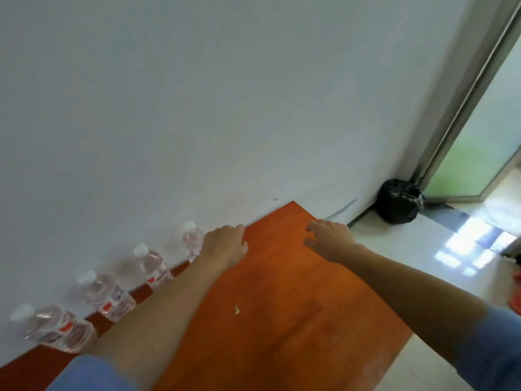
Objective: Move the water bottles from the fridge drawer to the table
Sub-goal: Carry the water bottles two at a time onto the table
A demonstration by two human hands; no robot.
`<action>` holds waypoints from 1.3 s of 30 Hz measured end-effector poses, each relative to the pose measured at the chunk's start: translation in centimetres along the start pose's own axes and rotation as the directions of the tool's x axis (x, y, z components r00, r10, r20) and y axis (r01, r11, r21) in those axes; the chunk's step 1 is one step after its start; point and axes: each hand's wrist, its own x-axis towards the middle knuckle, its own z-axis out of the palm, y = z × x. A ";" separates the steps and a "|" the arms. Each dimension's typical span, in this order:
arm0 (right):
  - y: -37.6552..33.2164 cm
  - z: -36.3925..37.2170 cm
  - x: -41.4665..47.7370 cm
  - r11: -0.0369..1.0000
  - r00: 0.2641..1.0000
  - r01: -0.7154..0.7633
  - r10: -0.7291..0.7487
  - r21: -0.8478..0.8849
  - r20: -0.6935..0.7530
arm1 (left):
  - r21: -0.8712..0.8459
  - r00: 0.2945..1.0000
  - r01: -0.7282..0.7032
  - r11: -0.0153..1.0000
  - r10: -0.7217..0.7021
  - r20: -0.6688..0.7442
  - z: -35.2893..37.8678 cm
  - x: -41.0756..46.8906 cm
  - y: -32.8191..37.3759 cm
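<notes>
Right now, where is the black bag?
In the head view, the black bag sits on the floor at far right, in the corner between wall and door frame, beyond the table.

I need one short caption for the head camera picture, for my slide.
Four water bottles stand in a row along the wall on the orange table; the left hand and right hand hover empty above it.

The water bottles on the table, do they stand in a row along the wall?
Yes, four water bottles stand upright in a line at the edge of the orange table that meets the white wall.
</notes>
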 end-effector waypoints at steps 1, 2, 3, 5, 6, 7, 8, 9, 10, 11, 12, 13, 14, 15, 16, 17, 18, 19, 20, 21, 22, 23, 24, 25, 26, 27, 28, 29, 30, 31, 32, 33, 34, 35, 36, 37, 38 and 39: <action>2.1 -0.5 -1.7 0.999 0.999 -0.034 0.034 0.012 -0.012 | 0.000 0.999 -0.040 0.999 0.040 0.004 -0.2 0.2 2.4; 4.4 -1.0 -3.6 0.997 0.997 -0.068 0.068 0.021 -0.026 | -0.001 0.997 -0.083 0.997 0.083 0.006 -0.3 0.5 4.9; 6.7 -1.2 -5.6 0.995 0.994 -0.101 0.102 0.027 -0.044 | -0.002 0.992 -0.126 0.992 0.126 0.004 -0.3 0.7 7.6; 11.7 -1.5 -10.3 0.983 0.981 -0.179 0.181 0.033 -0.070 | -0.007 0.979 -0.205 0.979 0.205 -0.003 -0.3 0.9 13.9; 14.3 -1.6 -12.9 0.975 0.972 -0.222 0.224 0.035 -0.074 | -0.022 0.971 -0.239 0.971 0.239 0.000 -0.2 0.8 17.4; 16.8 -1.6 -15.5 0.964 0.961 -0.263 0.265 0.033 -0.077 | -0.043 0.962 -0.273 0.961 0.274 0.012 0.0 0.6 21.0; 19.3 -1.6 -18.3 0.951 0.948 -0.306 0.308 0.028 -0.080 | -0.066 0.949 -0.314 0.947 0.316 0.018 0.2 0.2 24.7; 21.9 -1.8 -21.3 0.937 0.934 -0.348 0.348 0.023 -0.083 | -0.084 0.931 -0.360 0.929 0.363 0.028 0.5 -0.3 28.7; 24.0 -1.9 -23.7 0.926 0.922 -0.377 0.378 0.022 -0.082 | -0.105 0.917 -0.393 0.914 0.398 0.038 0.7 -0.7 31.9; 26.2 -2.2 -26.1 0.912 0.908 -0.411 0.411 0.021 -0.081 | -0.129 0.901 -0.422 0.897 0.430 0.045 1.0 -1.2 35.2; 28.9 -2.5 -29.0 0.891 0.887 -0.454 0.455 0.022 -0.077 | -0.154 0.882 -0.457 0.876 0.469 0.046 1.2 -1.6 39.3; 31.4 -2.8 -31.7 0.868 0.865 -0.496 0.497 0.026 -0.073 | -0.175 0.864 -0.487 0.856 0.502 0.047 1.3 -2.1 43.0; 33.8 -3.0 -34.3 0.843 0.839 -0.538 0.538 0.028 -0.073 | -0.193 0.843 -0.519 0.833 0.536 0.046 1.4 -2.6 46.5; 36.0 -3.1 -36.7 0.814 0.810 -0.580 0.580 0.031 -0.082 | -0.208 0.819 -0.553 0.807 0.572 0.039 1.4 -3.0 49.9; 38.1 -3.1 -39.0 0.782 0.778 -0.622 0.622 0.035 -0.090 | -0.213 0.796 -0.586 0.782 0.605 0.032 1.3 -3.5 53.1; 40.0 -3.1 -41.2 0.752 0.747 -0.658 0.658 0.043 -0.097 | -0.208 0.774 -0.615 0.761 0.633 0.029 1.2 -3.8 56.2; 41.7 -3.0 -43.1 0.722 0.716 -0.690 0.691 0.051 -0.099 | -0.198 0.750 -0.644 0.739 0.661 0.028 1.1 -4.1 59.0; 43.3 -2.8 -44.9 0.696 0.689 -0.716 0.717 0.058 -0.100 | -0.185 0.724 -0.673 0.716 0.689 0.034 1.1 -4.1 61.7; 44.9 -2.5 -46.6 0.668 0.662 -0.742 0.744 0.065 -0.093 | -0.172 0.697 -0.701 0.692 0.716 0.041 1.2 -4.1 64.4; 46.5 -2.2 -48.2 0.639 0.633 -0.765 0.769 0.074 -0.090 | -0.160 0.668 -0.728 0.666 0.742 0.051 1.3 -4.1 67.0; 48.1 -1.9 -49.7 0.607 0.602 -0.790 0.794 0.083 -0.082 | -0.151 0.639 -0.754 0.639 0.767 0.057 1.3 -3.9 69.5; 49.9 -1.6 -51.0 0.576 0.571 -0.813 0.817 0.088 -0.076 | -0.144 0.612 -0.777 0.613 0.789 0.058 1.3 -3.7 72.1; 51.6 -1.5 -52.2 0.542 0.538 -0.835 0.840 0.090 -0.070 | -0.141 0.584 -0.798 0.586 0.810 0.062 1.3 -3.4 74.7; 53.5 -1.5 -53.3 0.510 0.505 -0.856 0.860 0.090 -0.073 | -0.143 0.553 -0.819 0.555 0.831 0.058 1.3 -3.2 77.2; 55.4 -1.6 -54.3 0.476 0.471 -0.875 0.879 0.088 -0.076 | -0.150 0.519 -0.841 0.520 0.853 0.051 1.2 -2.9 79.8; 57.2 -1.7 -55.3 0.443 0.437 -0.892 0.896 0.088 -0.079 | -0.164 0.485 -0.859 0.484 0.874 0.041 1.2 -2.5 82.3; 59.0 -1.8 -56.2 0.410 0.404 -0.908 0.912 0.091 -0.078 | -0.188 0.451 -0.874 0.449 0.892 0.035 1.1 -2.1 84.6; 60.9 -2.0 -57.1 0.379 0.372 -0.921 0.925 0.096 -0.079 | -0.212 0.415 -0.886 0.411 0.909 0.031 1.0 -1.6 87.1; 62.6 -2.3 -57.9 0.348 0.342 -0.932 0.937 0.102 -0.075 | -0.222 0.385 -0.897 0.382 0.922 0.029 1.0 -1.1 89.5; 64.2 -2.6 -58.8 0.321 0.314 -0.941 0.946 0.108 -0.078 | -0.220 0.359 -0.907 0.358 0.933 0.038 0.8 -0.5 92.0; 65.8 -3.0 -59.6 0.292 0.283 -0.949 0.955 0.117 -0.085 | -0.213 0.335 -0.917 0.337 0.941 0.046 0.6 0.0 94.3; 67.2 -3.2 -60.4 0.262 0.251 -0.956 0.963 0.131 -0.097 | -0.208 0.313 -0.926 0.315 0.949 0.046 0.3 0.4 96.7; 68.4 -3.4 -61.3 0.228 0.214 -0.962 0.971 0.149 -0.102 | -0.208 0.290 -0.933 0.293 0.956 0.046 0.2 0.7 99.0; 69.4 -3.5 -62.3 0.192 0.178 -0.967 0.979 0.165 -0.100 | -0.211 0.262 -0.941 0.265 0.964 0.043 0.0 0.7 101.1; 70.3 -3.5 -63.3 0.157 0.143 -0.972 0.986 0.176 -0.091 | -0.209 0.232 -0.949 0.237 0.971 0.047 0.1 0.6 103.1; 71.3 -3.3 -64.4 0.124 0.111 -0.975 0.991 0.184 -0.078 | -0.206 0.206 -0.955 0.213 0.977 0.056 0.2 0.3 105.0; 72.2 -3.1 -65.4 0.092 0.081 -0.977 0.995 0.192 -0.066 | -0.207 0.178 -0.960 0.188 0.982 0.066 0.3 0.1 106.8; 73.2 -2.9 -66.4 0.062 0.052 -0.977 0.997 0.203 -0.057 | -0.204 0.151 -0.965 0.163 0.986 0.073 0.5 -0.2 108.6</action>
